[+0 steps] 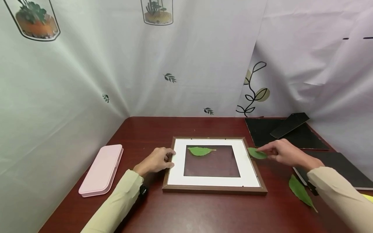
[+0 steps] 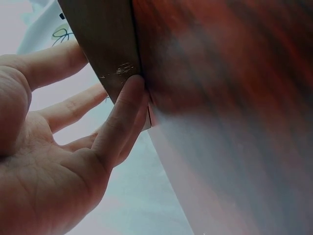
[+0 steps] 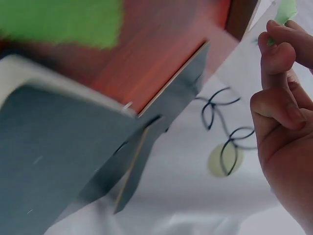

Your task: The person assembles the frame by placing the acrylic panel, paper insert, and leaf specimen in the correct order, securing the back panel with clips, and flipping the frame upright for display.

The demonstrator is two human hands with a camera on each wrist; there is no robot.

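Observation:
A brown picture frame (image 1: 214,189) lies on the table with a white mat (image 1: 177,165) inside it. One green leaf (image 1: 199,151) rests within the mat's opening, near its top left. My left hand (image 1: 155,159) grips the frame's left side; the left wrist view shows its fingers bent against the edge of the frame (image 2: 110,44). Just past the frame's right side, my right hand (image 1: 287,152) pinches a second leaf (image 1: 256,153) between thumb and fingers. A third leaf (image 1: 299,190) lies on the table below the right wrist.
A pink case (image 1: 101,171) lies at the left. At the back right is a black backing board (image 1: 259,132) with its stand leg (image 1: 289,125) raised. A black book (image 1: 346,168) lies nearer, with something yellow (image 1: 369,197) at the right edge. Printed white cloth surrounds the table (image 1: 215,213).

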